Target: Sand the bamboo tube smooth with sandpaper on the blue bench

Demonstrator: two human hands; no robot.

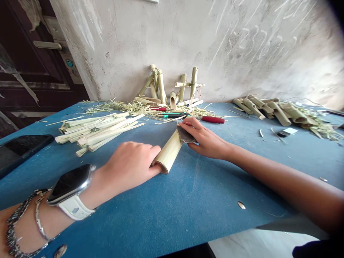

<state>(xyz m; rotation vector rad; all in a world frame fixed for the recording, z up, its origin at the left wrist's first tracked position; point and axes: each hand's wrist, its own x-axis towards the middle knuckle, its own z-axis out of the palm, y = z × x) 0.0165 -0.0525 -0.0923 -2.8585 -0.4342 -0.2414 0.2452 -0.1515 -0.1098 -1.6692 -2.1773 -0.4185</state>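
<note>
A half-round piece of split bamboo point(170, 152) lies on the blue table point(188, 200), pointing away from me. My left hand point(129, 165) is closed over its near end and holds it down; a smartwatch and bracelets are on that wrist. My right hand point(202, 138) presses a dark scrap of sandpaper point(185, 136) against the bamboo's far end, fingers curled around the scrap.
A pile of split bamboo strips point(99, 130) lies to the left. Bamboo sticks and shavings point(166, 93) lean on the wall. A red-handled tool point(213, 119) lies behind my right hand. Short bamboo tubes point(271, 109) sit at the right. A black phone point(21, 148) lies at the far left.
</note>
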